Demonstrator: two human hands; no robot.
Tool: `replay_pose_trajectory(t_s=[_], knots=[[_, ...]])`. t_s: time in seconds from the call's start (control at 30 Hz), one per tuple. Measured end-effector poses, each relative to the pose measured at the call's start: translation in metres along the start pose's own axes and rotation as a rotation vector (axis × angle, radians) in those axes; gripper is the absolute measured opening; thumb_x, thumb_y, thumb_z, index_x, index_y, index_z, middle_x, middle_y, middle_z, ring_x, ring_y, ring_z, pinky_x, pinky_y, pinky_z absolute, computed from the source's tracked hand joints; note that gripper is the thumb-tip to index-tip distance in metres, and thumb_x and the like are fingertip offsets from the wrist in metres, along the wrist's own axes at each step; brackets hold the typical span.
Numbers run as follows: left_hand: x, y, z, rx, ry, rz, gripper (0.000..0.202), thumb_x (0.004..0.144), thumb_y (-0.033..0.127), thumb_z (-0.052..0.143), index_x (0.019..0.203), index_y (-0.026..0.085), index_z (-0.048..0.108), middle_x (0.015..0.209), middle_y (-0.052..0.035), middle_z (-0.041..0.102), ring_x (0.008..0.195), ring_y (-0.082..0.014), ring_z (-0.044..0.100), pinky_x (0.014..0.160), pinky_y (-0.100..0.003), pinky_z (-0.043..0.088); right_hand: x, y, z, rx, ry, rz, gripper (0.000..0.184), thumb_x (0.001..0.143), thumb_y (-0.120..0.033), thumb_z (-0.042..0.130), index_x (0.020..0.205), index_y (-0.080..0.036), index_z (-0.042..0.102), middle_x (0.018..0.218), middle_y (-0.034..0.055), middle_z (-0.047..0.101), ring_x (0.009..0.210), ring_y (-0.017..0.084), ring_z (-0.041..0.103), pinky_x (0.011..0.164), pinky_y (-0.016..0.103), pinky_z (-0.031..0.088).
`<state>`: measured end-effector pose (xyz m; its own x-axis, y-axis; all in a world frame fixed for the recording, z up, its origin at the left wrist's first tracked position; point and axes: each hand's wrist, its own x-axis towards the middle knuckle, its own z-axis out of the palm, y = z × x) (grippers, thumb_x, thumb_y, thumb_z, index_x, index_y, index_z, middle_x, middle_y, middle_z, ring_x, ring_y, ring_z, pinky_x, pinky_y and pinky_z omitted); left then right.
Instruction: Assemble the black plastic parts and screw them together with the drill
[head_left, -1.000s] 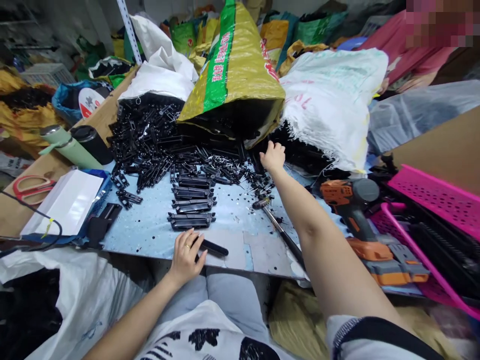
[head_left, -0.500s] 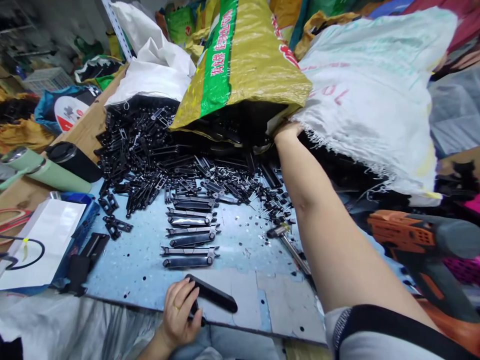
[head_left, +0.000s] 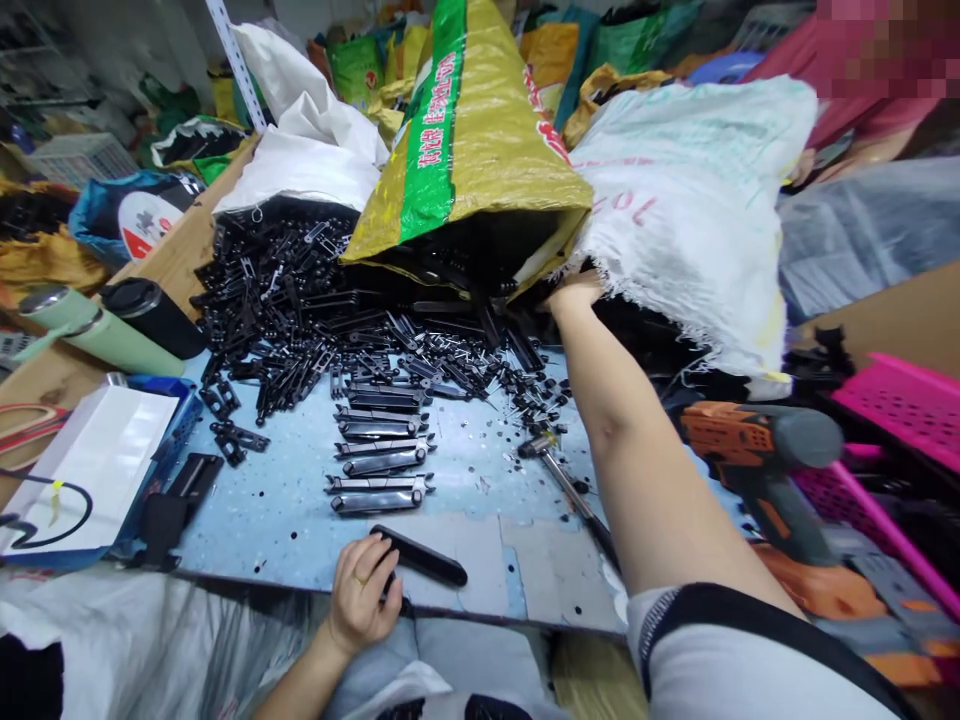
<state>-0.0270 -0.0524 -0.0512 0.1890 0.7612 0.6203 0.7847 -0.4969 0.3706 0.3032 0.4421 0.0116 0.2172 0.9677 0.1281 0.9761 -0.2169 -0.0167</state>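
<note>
At the near table edge, my left hand [head_left: 365, 590] has its fingers curled around one end of a long black part [head_left: 424, 556] with rounded ends. Another dark piece is partly hidden under the thumb. My right hand [head_left: 574, 290] reaches to the mouth of a white woven sack [head_left: 682, 220], beside the yellow and green sack [head_left: 495, 160]; its fingers are hidden there. Several assembled black folding parts [head_left: 379, 493] lie in a column ahead of my left hand. A hammer [head_left: 566, 480] rests left of my right forearm.
A heap of black parts [head_left: 285, 300] and loose pins [head_left: 450, 348] covers the table's back. At left stand a green tumbler [head_left: 124, 340], a black cup [head_left: 154, 315] and a blue tray [head_left: 169, 440]. An orange power drill [head_left: 739, 450] and pink baskets [head_left: 907, 405] are at right.
The view has turned slightly to the right, showing more of the pink baskets and a person's red sleeve. My left hand keeps its hold; my right hand stays at the white sack's mouth.
</note>
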Motion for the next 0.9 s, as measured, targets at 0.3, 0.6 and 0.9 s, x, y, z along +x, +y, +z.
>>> replay_pose_trajectory(t_s=[0.3, 0.6, 0.9], knots=[[0.0, -0.001, -0.004, -0.016, 0.019, -0.038, 0.025, 0.082, 0.018, 0.053, 0.106, 0.017, 0.061, 0.101, -0.0119, 0.065, 0.101, -0.025, 0.06, 0.085, -0.042, 0.048, -0.156, -0.005, 0.0, -0.15, -0.102, -0.006, 0.041, 0.092, -0.018, 0.036, 0.132, -0.01, 0.042, 0.121, 0.028, 0.044, 0.104, 0.031, 0.053, 0.076, 0.04, 0.043], [0.035, 0.023, -0.007, 0.021, -0.537, 0.218, 0.034, 0.087, 0.017, 0.048, 0.121, 0.018, 0.053, 0.105, -0.0111, 0.063, 0.099, -0.0239, 0.057, 0.088, -0.043, 0.04, -0.275, 0.042, -0.046, -0.049, -0.101, -0.235, 0.039, 0.09, -0.025, 0.039, 0.127, -0.013, 0.045, 0.101, 0.0172, 0.058, 0.095, 0.026, 0.055, 0.079, 0.036, 0.043], [0.058, 0.038, -0.002, -0.253, -0.265, -0.232, 0.036, 0.092, 0.03, 0.046, 0.124, 0.015, 0.049, 0.11, -0.0127, 0.059, 0.103, -0.0232, 0.055, 0.089, -0.039, 0.045, -0.388, 0.051, -0.056, 0.785, 0.212, -0.363, 0.028, 0.09, -0.038, 0.042, 0.1, -0.021, 0.063, 0.115, 0.0108, 0.054, 0.108, 0.023, 0.053, 0.093, 0.04, 0.044]])
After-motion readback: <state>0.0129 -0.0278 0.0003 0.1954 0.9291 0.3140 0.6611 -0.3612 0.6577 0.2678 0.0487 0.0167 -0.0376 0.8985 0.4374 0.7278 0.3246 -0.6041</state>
